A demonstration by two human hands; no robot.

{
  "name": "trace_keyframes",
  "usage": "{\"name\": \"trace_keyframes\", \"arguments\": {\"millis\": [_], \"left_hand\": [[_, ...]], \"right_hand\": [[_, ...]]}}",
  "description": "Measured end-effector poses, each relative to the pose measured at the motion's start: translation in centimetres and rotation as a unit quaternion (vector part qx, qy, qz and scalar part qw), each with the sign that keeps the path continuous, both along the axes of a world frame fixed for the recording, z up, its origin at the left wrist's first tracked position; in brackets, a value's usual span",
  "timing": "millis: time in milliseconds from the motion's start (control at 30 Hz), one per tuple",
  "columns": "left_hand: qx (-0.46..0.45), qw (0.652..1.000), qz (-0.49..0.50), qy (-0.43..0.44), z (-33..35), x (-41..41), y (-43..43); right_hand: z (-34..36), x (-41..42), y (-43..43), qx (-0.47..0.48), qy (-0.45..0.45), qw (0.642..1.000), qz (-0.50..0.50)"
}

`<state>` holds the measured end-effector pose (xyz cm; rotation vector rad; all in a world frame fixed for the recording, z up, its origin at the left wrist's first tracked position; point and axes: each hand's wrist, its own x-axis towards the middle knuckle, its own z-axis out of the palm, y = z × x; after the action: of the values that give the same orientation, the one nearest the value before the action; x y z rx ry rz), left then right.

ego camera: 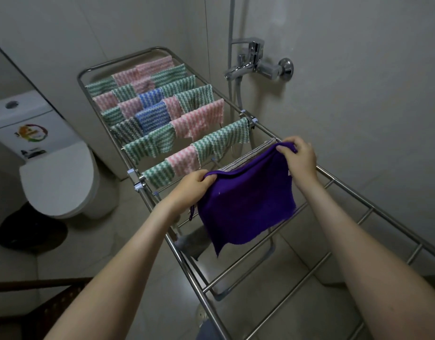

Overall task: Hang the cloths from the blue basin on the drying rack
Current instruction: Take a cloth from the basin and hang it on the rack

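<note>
Dim, flat indoor light, no hard shadows. Glare on chrome shower mixer and floor tile under drying rack. Strong wide-angle bending at edges; forearms soft, slightly blurred.

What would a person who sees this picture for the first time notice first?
Most striking is the purple cloth, held spread by its top corners between the left hand and the right hand over the near part of the drying rack. Behind it, the far rails are crowded with striped cloths in green, pink and blue. A white toilet stands to the left.
</note>
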<state>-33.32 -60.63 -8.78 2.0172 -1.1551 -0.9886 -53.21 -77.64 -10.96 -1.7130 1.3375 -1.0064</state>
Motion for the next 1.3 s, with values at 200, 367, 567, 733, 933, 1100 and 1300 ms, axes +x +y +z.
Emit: {"name": "trace_keyframes", "arguments": {"millis": [200, 367, 567, 733, 933, 1100, 1300], "left_hand": [[0.023, 0.999, -0.014, -0.020, -0.4, 1.1, -0.7], [0.070, 0.994, -0.058, 0.065, -0.1, 1.1, -1.0], [0.121, 0.983, -0.099, 0.100, -0.9, 1.8, -1.8], [0.091, 0.991, -0.094, 0.012, -1.5, 2.6, -2.8], [0.103, 0.979, -0.132, -0.115, -2.4, 3.7, -3.8], [0.111, 0.977, -0.127, -0.133, -3.2, 3.6, -4.3], [0.080, 0.988, -0.095, -0.093, -3.3, 3.4, -4.5]], "right_hand": [[-0.4, 0.9, -0.3, 0.053, -0.024, 0.998, 0.015], [-1.1, 0.9, -0.5, 0.080, -0.023, 0.997, -0.006], [-1.2, 1.1, -1.1, 0.106, -0.026, 0.993, -0.032], [-2.0, 1.8, -2.1, 0.111, -0.052, 0.992, -0.032], [-4.0, 2.5, -3.1, 0.115, -0.026, 0.993, 0.002], [-6.5, 2.3, -2.7, 0.107, 0.071, 0.989, 0.068], [-7.5, 1.8, -2.0, 0.091, 0.107, 0.987, 0.082]]}}
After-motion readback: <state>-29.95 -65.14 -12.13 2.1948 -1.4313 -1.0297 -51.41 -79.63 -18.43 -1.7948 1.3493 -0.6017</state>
